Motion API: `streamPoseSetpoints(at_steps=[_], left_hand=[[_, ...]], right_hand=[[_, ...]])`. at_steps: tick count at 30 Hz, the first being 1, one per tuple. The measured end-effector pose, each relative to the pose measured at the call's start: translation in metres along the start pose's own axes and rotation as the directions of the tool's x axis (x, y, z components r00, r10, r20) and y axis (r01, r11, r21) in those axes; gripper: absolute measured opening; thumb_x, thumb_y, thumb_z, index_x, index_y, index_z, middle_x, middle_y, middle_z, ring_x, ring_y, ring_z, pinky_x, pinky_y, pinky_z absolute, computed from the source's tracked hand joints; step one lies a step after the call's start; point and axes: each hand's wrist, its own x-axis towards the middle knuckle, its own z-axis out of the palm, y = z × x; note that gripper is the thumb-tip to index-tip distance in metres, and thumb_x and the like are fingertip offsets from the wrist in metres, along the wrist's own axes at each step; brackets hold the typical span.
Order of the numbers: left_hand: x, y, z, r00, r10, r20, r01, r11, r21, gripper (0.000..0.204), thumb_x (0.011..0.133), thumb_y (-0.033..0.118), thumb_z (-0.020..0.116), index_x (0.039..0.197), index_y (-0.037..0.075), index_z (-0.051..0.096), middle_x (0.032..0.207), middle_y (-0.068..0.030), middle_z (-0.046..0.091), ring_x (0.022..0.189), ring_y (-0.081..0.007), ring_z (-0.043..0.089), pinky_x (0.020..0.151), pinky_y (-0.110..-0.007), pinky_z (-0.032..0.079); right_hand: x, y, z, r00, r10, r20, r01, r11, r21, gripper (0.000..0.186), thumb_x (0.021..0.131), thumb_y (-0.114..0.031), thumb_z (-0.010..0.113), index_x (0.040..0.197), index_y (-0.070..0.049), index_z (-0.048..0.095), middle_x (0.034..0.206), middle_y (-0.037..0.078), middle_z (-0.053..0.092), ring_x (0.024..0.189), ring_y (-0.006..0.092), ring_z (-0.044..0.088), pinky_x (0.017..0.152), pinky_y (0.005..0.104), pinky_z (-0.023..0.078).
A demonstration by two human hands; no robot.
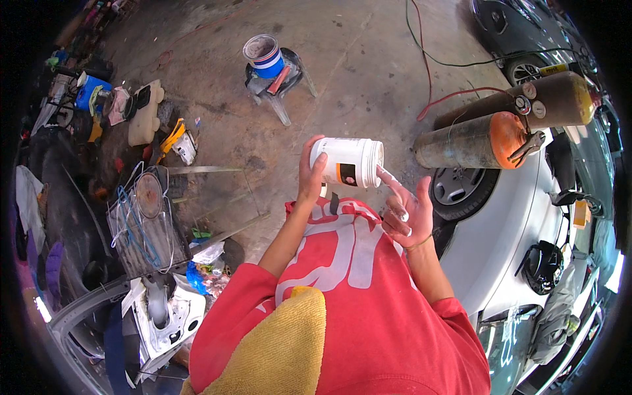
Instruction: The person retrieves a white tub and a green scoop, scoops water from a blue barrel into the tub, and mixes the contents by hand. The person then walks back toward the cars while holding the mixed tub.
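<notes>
My left hand (311,172) is closed around the base of a white plastic tub (332,158) with a black and orange label. The tub lies tilted on its side in front of my chest, its mouth end turned to the right; its inside is hidden. At that rim, my right hand (405,209) points its index finger, with the thumb raised and the other fingers partly curled. White residue coats the fingers, and nothing is held in them. Whether the fingertip touches the rim, I cannot tell.
Ahead, a small dark stool (289,72) bears a blue and white bucket (263,56) and a red-handled tool (278,79). Two gas cylinders (461,143) and a white car (507,217) stand at the right. Hoses (429,79) cross the floor. Car parts (174,306) clutter the left.
</notes>
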Motion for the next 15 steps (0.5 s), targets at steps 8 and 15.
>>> streamPoseSetpoints(at_steps=[8, 15], left_hand=[[0.001, 0.001, -0.004, 0.998, -0.059, 0.007, 0.059, 0.992, -0.108, 0.050, 0.091, 0.034, 0.053, 0.132, 0.007, 0.047, 0.122, -0.0117, 0.054, 0.113, -0.0212, 0.052, 0.099, -0.033, 0.039], [0.002, 0.013, 0.002, 0.986, -0.027, 0.165, 0.032, 0.999, -0.025, 0.049, 0.090, 0.034, 0.054, 0.130, 0.006, 0.049, 0.119, -0.0110, 0.055, 0.113, -0.0209, 0.052, 0.099, -0.032, 0.039]], right_hand=[[0.000, -0.022, -0.005, 0.987, -0.055, -0.150, -0.025, 0.876, -0.481, 0.100, 0.087, -0.079, 0.026, 0.153, -0.005, 0.017, 0.062, 0.008, 0.060, 0.038, 0.0151, 0.045, 0.040, 0.0245, 0.035], [0.010, -0.050, 0.012, 0.988, -0.065, -0.138, -0.152, -0.395, -0.906, 0.078, 0.097, -0.065, 0.025, 0.138, -0.003, 0.051, 0.063, 0.006, 0.063, 0.053, 0.0178, 0.058, 0.053, 0.0314, 0.047]])
